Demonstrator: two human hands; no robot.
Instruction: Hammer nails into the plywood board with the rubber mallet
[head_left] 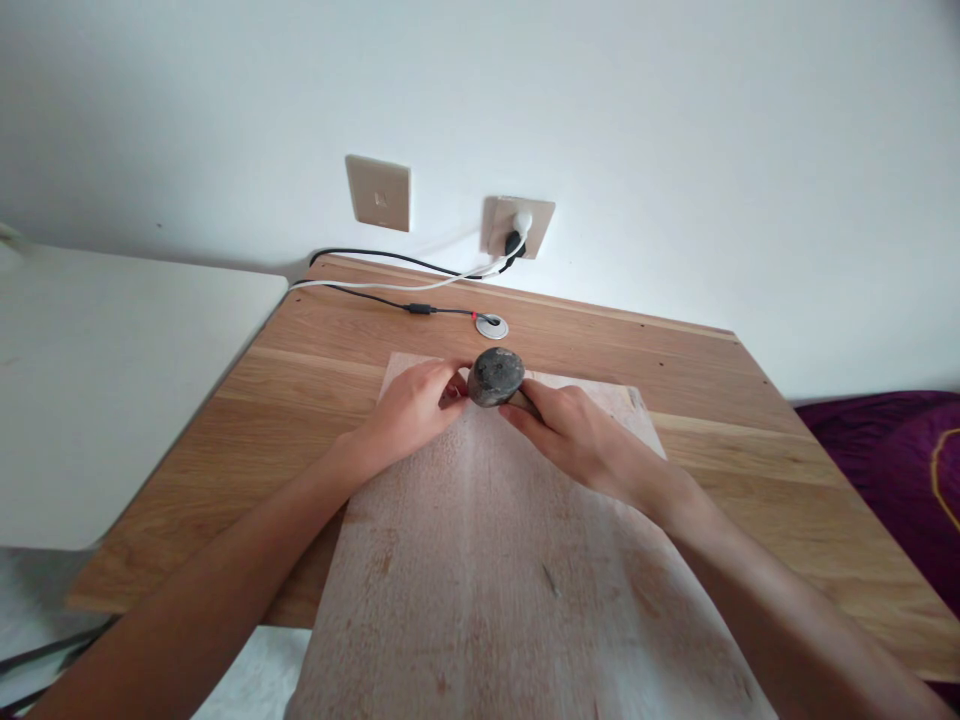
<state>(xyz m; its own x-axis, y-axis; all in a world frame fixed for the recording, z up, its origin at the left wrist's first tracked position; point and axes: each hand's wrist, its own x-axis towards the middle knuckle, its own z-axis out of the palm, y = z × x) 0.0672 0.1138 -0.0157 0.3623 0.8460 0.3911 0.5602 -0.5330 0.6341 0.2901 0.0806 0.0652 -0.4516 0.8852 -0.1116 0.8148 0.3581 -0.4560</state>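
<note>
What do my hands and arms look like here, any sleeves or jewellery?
Your left hand and right hand are ungloved, and both forearms look bare. I see no sleeves, watch or bracelet; rings I can't rule out, as some fingers are hidden.

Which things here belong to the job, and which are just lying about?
Seemingly the job:
hammer-like tool, in the right hand
pale board, under both hands

Seemingly just about:
white cable
wall socket
purple cloth

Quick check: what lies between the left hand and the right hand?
A dark hammer head, seen in the head view; the right hand grips its handle.
</note>
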